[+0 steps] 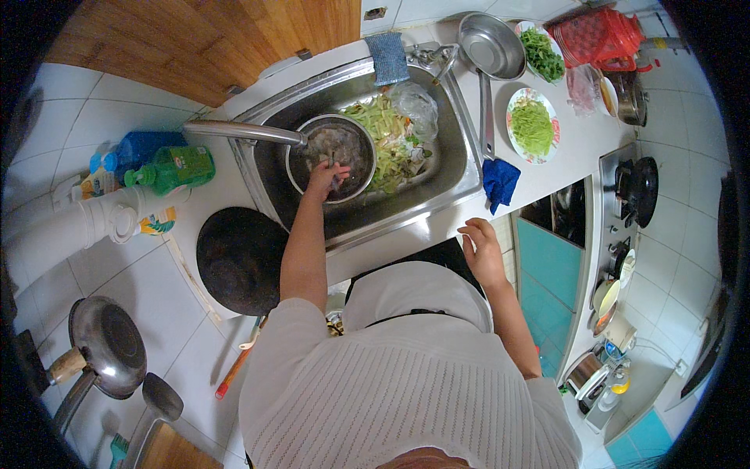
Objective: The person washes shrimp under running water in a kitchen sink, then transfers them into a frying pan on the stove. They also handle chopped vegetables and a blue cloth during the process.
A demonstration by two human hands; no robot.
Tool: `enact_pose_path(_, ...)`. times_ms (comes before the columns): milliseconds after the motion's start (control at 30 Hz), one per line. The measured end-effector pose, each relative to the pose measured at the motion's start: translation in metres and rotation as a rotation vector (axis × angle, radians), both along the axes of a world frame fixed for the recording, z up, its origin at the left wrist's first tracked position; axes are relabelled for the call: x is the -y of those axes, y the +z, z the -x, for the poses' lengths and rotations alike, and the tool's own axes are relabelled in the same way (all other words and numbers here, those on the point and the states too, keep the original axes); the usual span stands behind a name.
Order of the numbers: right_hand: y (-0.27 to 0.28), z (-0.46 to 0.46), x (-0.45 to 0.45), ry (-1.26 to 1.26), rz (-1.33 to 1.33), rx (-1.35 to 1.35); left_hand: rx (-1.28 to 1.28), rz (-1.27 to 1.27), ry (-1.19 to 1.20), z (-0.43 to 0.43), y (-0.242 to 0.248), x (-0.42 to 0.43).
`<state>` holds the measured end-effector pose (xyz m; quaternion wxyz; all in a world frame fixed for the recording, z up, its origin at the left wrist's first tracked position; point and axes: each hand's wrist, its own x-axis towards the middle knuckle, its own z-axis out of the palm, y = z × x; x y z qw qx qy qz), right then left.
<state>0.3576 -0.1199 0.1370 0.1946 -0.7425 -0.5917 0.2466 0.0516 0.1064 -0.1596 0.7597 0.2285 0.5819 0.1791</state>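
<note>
My left hand [328, 179] reaches into a round metal pan [371, 136] that stands in the left part of the stainless steel sink [454, 158]. Greyish, wet pieces of food [335, 142] lie in the pan around my fingers. Whether the fingers grip a piece is unclear. A thick metal bar [246, 132] runs from the left to the pan's rim; I cannot tell whether it is the handle. Pale green vegetable peelings [389, 155] and a clear plastic bag [417, 108] lie beside the pan. Over the counter's front edge hangs my right hand [483, 252], fingers apart and nothing in them.
Right of the sink are a blue cloth [500, 183], a plate of shredded green vegetable [531, 126], a plate of leafy greens [540, 54] and a saucepan [492, 47]. A gas stove [612, 182] stands farther right. Left are detergent bottles [181, 167] and a black round lid or pan [241, 261].
</note>
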Motion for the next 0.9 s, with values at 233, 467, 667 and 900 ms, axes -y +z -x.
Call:
enact_pose_path(233, -0.012, 0.014, -0.033, 0.057, -0.026, -0.103, -0.693, -0.546, -0.662, -0.006, 0.015, -0.003)
enact_pose_path(467, -0.018, 0.024, -0.045, 0.113, 0.003, -0.111, -1.168, -0.926, -0.922, -0.002, 0.097, 0.005)
enact_pose_path(667, -0.018, 0.019, -0.045, 0.126, 0.029, -0.110, -1.160, -1.039, -0.864, 0.016, 0.076, -0.003)
enact_pose_path(900, -0.018, 0.022, -0.046, 0.157, 0.075, -0.079, -0.978, -0.626, -1.054, -0.018, 0.040, 0.011)
